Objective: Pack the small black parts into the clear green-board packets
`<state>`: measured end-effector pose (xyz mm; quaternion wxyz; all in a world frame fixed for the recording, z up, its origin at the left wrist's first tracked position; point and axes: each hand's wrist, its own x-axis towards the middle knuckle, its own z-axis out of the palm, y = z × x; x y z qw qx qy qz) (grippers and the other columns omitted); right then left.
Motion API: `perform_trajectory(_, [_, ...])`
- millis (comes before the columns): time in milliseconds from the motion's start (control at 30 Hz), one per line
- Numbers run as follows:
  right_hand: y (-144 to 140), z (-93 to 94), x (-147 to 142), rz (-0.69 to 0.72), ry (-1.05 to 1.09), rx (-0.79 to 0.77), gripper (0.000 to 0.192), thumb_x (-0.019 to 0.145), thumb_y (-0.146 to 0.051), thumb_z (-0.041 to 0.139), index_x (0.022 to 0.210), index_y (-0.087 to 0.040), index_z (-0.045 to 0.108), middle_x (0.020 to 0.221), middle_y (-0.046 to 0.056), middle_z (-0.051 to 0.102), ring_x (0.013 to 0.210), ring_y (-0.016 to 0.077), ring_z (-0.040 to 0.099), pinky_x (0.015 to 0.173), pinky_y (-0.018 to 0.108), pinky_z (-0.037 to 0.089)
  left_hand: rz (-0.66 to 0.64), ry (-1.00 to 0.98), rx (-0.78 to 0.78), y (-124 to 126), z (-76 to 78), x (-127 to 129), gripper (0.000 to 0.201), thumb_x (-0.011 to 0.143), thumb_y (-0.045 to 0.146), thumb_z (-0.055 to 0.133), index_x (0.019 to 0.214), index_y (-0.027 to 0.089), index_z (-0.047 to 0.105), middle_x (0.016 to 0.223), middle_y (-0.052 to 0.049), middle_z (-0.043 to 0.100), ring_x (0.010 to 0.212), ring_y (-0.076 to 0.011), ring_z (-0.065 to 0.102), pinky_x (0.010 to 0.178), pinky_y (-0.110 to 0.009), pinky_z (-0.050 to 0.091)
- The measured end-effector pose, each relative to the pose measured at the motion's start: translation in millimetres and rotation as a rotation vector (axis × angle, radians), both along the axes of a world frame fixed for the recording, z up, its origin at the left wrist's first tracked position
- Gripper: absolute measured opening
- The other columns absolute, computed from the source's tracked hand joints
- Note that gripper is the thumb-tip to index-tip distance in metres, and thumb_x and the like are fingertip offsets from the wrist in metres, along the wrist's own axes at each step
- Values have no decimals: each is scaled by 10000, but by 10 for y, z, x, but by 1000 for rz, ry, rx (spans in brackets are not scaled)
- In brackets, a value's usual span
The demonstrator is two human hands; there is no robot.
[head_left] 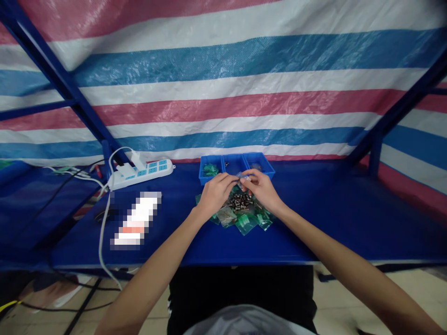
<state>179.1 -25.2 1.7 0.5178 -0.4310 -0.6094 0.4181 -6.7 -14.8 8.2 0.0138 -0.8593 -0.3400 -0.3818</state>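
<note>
Sitting at the wide blue workbench (314,223) under a striped red, white and blue tarpaulin (244,70), I am working with both arms stretched out over its middle. Lying off to my left is a white power strip with blue sockets (143,173), its cable trailing over the bench edge. Standing at the back, just beyond my fingers, is a row of three small blue plastic bins (236,164); the left one is holding something green, the other two are looking almost bare. Spreading beneath my wrists is a scatter of small green-tinted plastic bags (244,218), with a heap of small dark metal parts (240,201) on top.

My left hand (214,191) and my right hand (261,187) are meeting above that heap, both pinching a small clear plastic bag (243,177) between the fingertips; I cannot tell whether anything is inside it yet. Judging by the loose heap and the many bags lying about, I am nearer the beginning than the end.
</note>
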Motion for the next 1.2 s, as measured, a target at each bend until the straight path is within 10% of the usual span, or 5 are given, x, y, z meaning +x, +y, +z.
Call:
perform_trajectory(633, [19,-36,-1,-9,-38,17,287,819,-469,668,761,-188,649,710,17,610,635,159,551,498,251,454,8,23,-97,-36,12,-1,223,945,301,599,1137,207,537,1116,-57,585,800,-146,640,687,-280,531])
perform_trajectory(900, [-31,65,19,27,-19,101,275,806,-435,718,702,-182,685,1205,100,652,983,246,639,531,250,493,3,43,-85,-27,-3,-3,137,977,283,547,1066,190,593,1097,-55,560,811,-140,638,684,-270,531])
perform_trajectory(1200, [37,28,56,-2,-48,66,274,816,-430,694,969,-205,725,831,41,655,716,178,586,490,249,436,88,147,-103,-36,11,-5,295,1033,395,434,1048,188,644,1014,-54,614,845,-165,646,617,-250,485])
